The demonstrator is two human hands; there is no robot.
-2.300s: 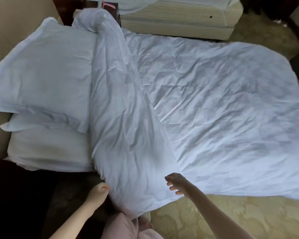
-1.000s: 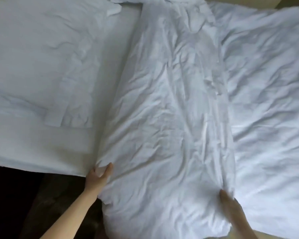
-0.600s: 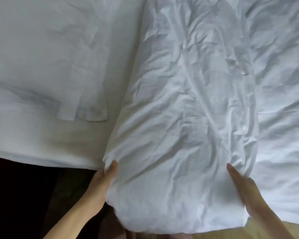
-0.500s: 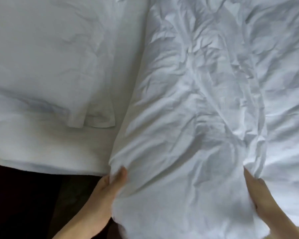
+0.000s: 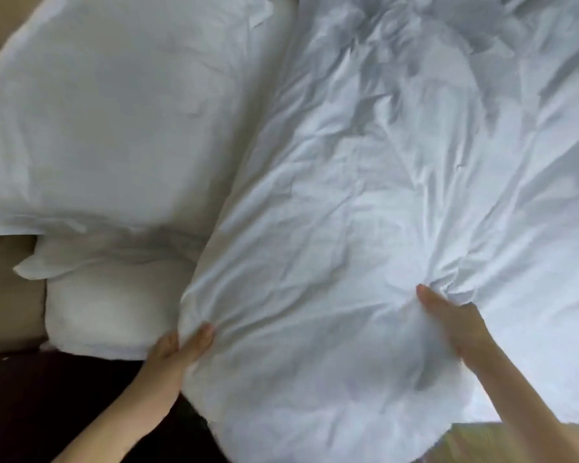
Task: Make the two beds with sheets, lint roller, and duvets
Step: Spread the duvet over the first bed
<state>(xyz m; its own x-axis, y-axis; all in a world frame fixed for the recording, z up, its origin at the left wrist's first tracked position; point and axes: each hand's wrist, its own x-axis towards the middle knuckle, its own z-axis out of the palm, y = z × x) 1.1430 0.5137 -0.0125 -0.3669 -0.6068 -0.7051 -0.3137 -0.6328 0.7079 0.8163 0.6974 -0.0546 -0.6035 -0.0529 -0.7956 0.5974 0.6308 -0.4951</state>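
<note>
The duvet [image 5: 365, 202] is spread over the bed, and its turned-back fold lies just beside the pillows [image 5: 114, 121], on the side away from the headboard [image 5: 10, 295]. The near end of that fold is held at both edges. The edge next to the pillows is pinched by the left hand [image 5: 178, 352], with the thumb on top and the fingers tucked underneath. The edge farther from the pillows is gripped by the right hand [image 5: 448, 315], thumb on top, and the cloth is gathered into a tight bunch where the fingers are buried. Creases can be seen radiating from both grips across the fold.

Half a second earlier, both hands were laid with straight fingers against the edges of the fold, and the cloth between them was only loosely rumpled. Since then cloth has been taken up into both hands and drawn taut between them. A little over two seconds earlier, the hands were only arriving at the near end of the fold.

It is judged that the fold is about to be tugged or shaken straight, so that a neat band is left beside the pillows. This bed appears close to finished. The other bed is not in view, so its state cannot be told.
</note>
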